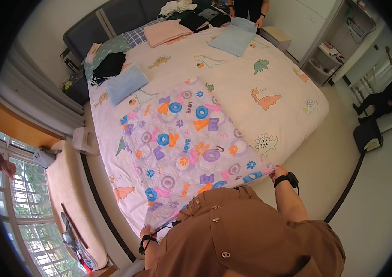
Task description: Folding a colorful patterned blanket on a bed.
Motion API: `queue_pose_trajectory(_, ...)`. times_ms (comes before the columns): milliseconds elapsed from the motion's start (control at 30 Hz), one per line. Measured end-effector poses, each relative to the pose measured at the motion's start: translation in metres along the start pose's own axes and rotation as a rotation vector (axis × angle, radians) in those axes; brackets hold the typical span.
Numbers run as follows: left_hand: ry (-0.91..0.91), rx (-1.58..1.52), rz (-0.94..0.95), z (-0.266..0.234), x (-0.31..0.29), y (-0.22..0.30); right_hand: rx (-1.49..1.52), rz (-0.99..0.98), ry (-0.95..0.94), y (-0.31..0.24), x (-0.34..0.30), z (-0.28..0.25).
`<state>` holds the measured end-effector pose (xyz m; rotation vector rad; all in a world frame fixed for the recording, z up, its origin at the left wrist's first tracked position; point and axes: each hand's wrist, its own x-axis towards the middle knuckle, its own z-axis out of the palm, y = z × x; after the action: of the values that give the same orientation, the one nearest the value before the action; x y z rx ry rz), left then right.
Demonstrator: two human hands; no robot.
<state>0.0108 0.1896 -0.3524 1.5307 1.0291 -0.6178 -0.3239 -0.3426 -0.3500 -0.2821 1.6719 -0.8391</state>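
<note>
A thin quilted pad (184, 152), pale lilac with coloured letters and flowers, lies spread over the near left part of the bed (293, 115). My right hand (278, 172) is closed on its near right corner, just past the bed's edge. Down at the near left corner, my left hand (146, 231) grips the pad too, its fingers partly hidden. Between my hands the near edge runs up against my brown clothing, which covers part of it. The pad's surface shows slight wrinkles. Beneath it is a pale pink dinosaur-print sheet.
A folded light blue cloth (128, 85) and black clothing (109, 68) lie beyond the pad. At the far side a person holds another light blue cloth (235, 37), near a folded pink cloth (167, 32). A padded window bench (69, 198) stands left; someone sits at the right.
</note>
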Motion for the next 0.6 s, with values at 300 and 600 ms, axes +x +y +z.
queue_pose_trajectory(300, -0.107, 0.192, -0.081, -0.018, 0.001, -0.025, -0.099, 0.028, -0.027, 0.011, 0.010, -0.021)
queue_pose_trajectory(600, -0.198, 0.090, 0.049, -0.004, -0.013, -0.022, -0.250, 0.045, -0.152, 0.020, 0.021, -0.038)
